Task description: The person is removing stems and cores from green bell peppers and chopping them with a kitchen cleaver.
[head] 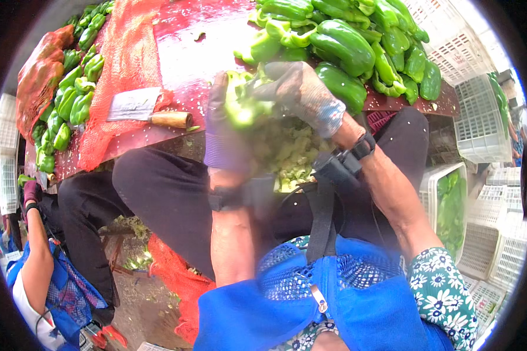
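A green bell pepper (pixel 241 103), opened at one end, is between my two gloved hands above my lap. My left hand (pixel 217 118), in a glove with a purple cuff, holds its left side. The curled fingers of my right hand (pixel 296 90), in a stained knit glove, grip the pepper's upper right part; motion blur hides the fingertips. Pale pepper scraps (pixel 294 162) lie below my hands. Just beyond my right hand, a heap of green bell peppers (pixel 342 46) rests on the red tabletop (pixel 180 48). Several of them show cut open ends.
On the table's left lie a cleaver (pixel 134 105) with a wooden handle, an orange mesh sack (pixel 123 57) and more peppers (pixel 77 103). A co-worker's gloved hand (pixel 31 191) is at far left. White plastic crates (pixel 483 118) stand at right, another mesh sack (pixel 175 281) on the floor.
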### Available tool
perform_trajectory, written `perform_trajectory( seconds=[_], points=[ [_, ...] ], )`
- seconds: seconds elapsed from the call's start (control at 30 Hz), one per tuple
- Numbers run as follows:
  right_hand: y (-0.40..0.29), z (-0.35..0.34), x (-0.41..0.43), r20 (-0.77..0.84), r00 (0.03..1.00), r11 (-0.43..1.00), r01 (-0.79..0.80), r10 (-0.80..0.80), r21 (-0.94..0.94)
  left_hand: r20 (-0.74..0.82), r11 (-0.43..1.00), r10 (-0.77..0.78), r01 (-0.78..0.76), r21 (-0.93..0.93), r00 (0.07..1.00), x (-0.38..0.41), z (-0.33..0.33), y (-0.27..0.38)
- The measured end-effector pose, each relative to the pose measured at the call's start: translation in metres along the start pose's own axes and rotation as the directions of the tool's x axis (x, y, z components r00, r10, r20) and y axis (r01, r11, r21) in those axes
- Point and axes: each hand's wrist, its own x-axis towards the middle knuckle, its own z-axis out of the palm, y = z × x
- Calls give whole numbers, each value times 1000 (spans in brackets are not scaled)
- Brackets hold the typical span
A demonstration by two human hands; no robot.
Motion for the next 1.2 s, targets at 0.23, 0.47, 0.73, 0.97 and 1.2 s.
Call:
perform_trajectory(
  seconds=[0.23,0.47,0.73,0.97,1.2],
  points=[
    [10,2,-10,-33,984,984,178,-178,0,85,994,-94,99,-51,992,8,-13,-1],
    [27,12,2,-129,722,665,534,-680,-523,82,904,-68,96,-416,994,29,-53,-5],
    [29,-13,10,-23,775,413,311,-632,-856,171,900,132,-46,-434,976,13,-25,6],
    [-20,14,-20,-114,694,670,618,-711,-410,252,935,231,-143,-325,940,6,-9,4],
    [-48,14,-25,153,982,993,105,-113,62,249,973,207,-171,-157,946,-7,0,3]
  ],
)
